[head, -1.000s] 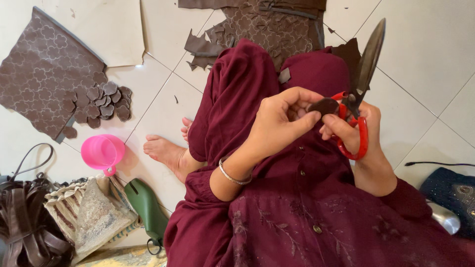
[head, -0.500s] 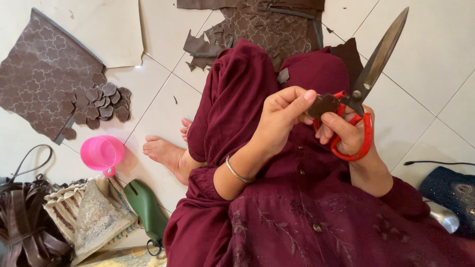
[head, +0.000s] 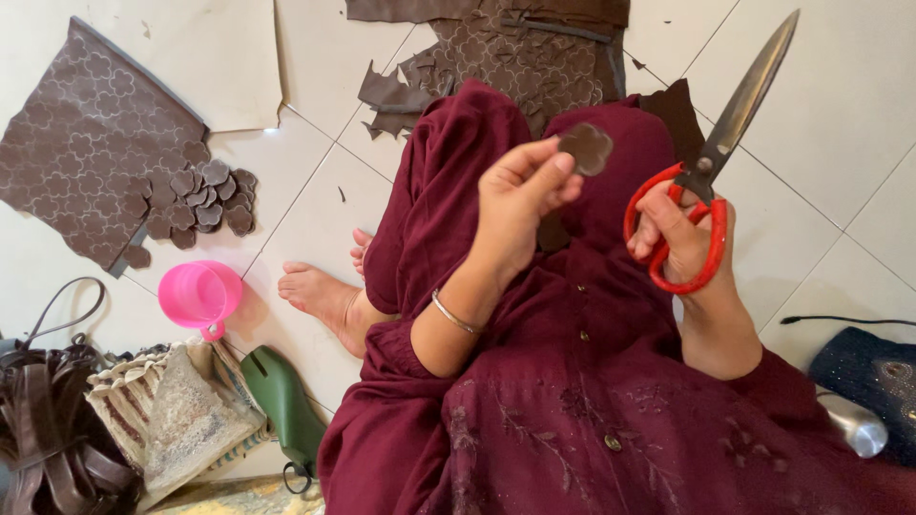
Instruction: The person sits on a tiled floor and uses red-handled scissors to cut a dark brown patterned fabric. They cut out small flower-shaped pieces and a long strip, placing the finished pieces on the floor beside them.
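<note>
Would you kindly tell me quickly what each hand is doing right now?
Left hand: closed, pinching a small brown flower-shaped cutout at its fingertips.
Right hand: closed through the red handles of the scissors, blades shut.

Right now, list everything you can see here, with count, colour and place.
cut flower piece: one, brown, pinched in left fingertips
scissors: one, red handles, steel blades, in right hand, tip up
patterned sheet: one, brown, floor top left
pile of cut pieces: several, brown, beside that sheet
scrap material: a heap, brown, floor top centre
cup: one, pink, floor left
green object: one, floor lower left
straps: a bundle, dark brown, bottom left corner
woven bag: one, beige, lower left
dark blue cloth: one, right edge
dress: one, maroon, over lap
foot: one, bare, on tiles
left hand: raised, centre
right hand: through scissor handles
</note>
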### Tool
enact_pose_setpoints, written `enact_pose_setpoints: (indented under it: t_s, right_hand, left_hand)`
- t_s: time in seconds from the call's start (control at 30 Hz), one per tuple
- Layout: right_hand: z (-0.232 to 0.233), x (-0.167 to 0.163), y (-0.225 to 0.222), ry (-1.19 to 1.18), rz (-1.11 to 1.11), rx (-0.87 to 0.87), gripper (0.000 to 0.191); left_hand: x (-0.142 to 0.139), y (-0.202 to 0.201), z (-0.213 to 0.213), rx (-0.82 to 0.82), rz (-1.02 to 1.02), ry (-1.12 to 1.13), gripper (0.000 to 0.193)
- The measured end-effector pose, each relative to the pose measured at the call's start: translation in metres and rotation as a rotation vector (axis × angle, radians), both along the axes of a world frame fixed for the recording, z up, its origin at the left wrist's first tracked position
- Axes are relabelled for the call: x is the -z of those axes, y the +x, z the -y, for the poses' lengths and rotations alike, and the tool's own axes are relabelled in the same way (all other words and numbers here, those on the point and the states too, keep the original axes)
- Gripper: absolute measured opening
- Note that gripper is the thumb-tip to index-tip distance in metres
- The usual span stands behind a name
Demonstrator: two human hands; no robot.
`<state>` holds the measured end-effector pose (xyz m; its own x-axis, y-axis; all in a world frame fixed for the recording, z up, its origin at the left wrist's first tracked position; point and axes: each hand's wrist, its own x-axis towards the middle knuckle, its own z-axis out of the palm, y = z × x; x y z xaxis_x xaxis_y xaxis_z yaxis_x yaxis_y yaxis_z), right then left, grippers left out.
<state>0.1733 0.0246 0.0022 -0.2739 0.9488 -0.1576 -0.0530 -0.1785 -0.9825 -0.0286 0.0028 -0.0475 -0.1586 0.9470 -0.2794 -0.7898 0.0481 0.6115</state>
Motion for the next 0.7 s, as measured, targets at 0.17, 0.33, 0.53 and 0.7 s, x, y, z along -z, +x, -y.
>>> enact_pose_setpoints:
  t_s: [0.17, 0.33, 0.53, 0.7]
  right_hand:
    - [-0.003, 0.004, 0.021, -0.024, 0.034, 0.100, 0.018]
    - [-0.007, 0.007, 0.044, -0.042, -0.002, 0.139, 0.019]
    - [-0.010, 0.011, 0.048, -0.039, -0.057, 0.154, 0.020]
    - [-0.010, 0.009, 0.037, -0.040, -0.018, 0.115, 0.019]
  left_hand:
    - [0.058, -0.114, -0.019, -0.535, 0.018, -0.053, 0.031]
    - [0.050, -0.274, 0.031, -1.070, -0.260, 0.150, 0.037]
    - [0.014, -0.220, 0.041, -0.806, -0.918, -0.008, 0.062]
    - [0.002, -0.062, 0.025, 0.251, -1.655, 0.549, 0.050]
